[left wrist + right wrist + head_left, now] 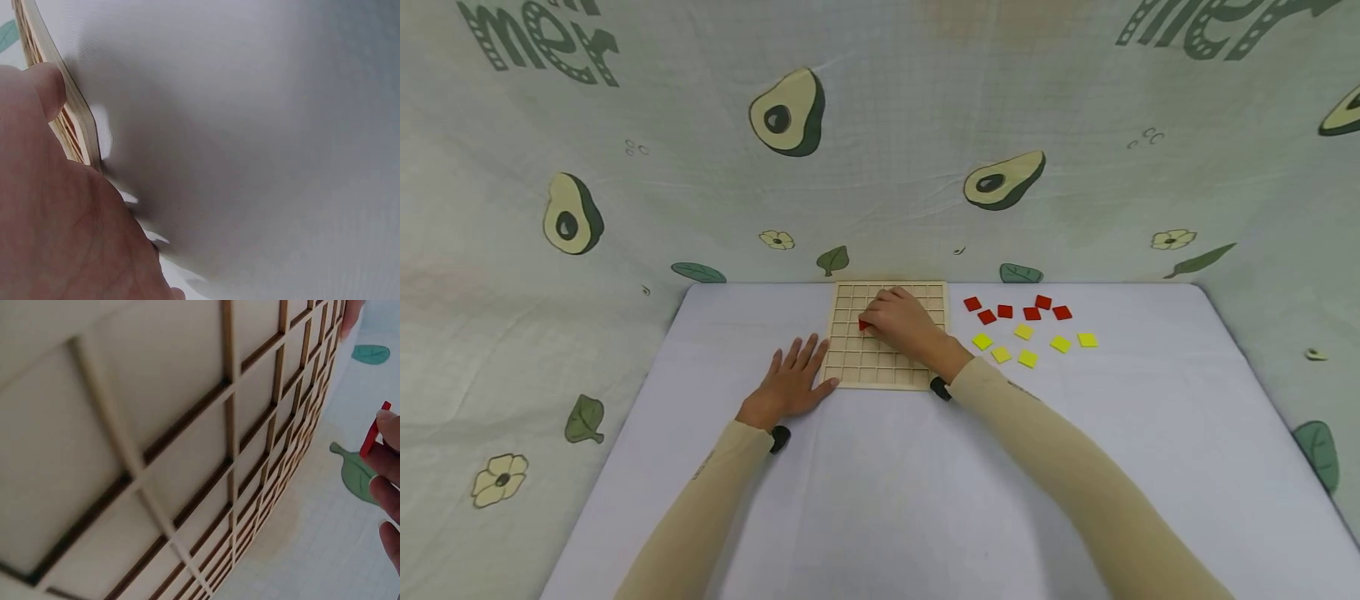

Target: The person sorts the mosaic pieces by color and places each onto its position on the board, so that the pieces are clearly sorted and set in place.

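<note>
The right hand (904, 323) is above the wooden grid board (880, 377), pinching a red square tile (862, 325) between thumb and fingers. In the right wrist view the tile (373, 432) stands on edge in the fingertips (386, 450), apart from the grid (181, 481). Flat beside the board's left edge lies the left hand (792, 385), fingers spread, thumb at the lower left corner. The left wrist view shows the left hand (69, 206) with its thumb touching the board's edge (84, 119).
Right of the board lie several loose red tiles (1004, 311) and, nearer the front, several yellow tiles (1027, 358). A white cloth covers the table (865, 500). Behind it hangs a patterned cloth (895, 108) with avocados and leaves.
</note>
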{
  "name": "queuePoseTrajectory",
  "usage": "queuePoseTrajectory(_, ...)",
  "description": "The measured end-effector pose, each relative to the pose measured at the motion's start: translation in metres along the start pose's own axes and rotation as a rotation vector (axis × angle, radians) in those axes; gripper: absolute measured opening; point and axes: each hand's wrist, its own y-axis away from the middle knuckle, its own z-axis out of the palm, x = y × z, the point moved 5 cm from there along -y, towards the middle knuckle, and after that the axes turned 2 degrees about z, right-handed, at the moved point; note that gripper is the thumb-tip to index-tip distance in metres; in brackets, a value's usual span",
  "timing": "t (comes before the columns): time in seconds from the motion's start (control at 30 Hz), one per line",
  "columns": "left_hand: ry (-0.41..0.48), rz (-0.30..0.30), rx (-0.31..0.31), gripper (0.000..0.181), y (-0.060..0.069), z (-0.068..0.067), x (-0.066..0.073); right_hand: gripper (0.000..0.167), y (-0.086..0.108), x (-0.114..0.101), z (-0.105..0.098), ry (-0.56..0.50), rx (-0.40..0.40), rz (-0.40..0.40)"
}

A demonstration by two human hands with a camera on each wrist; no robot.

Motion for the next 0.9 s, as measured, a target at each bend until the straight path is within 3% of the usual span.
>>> queuePoseTrajectory(0.47, -0.009, -0.001, 0.006, 0.084, -0.004, 0.003, -0.002, 0.014, -0.038, 0.001, 0.013, 0.000, -0.111, 0.067)
queuePoseTrajectory(0.9, -0.021, -0.011, -0.020, 0.085, -0.003, 0.002, -0.002, 0.014, -0.056, 0.003, 0.032, -0.019, -0.175, 0.121)
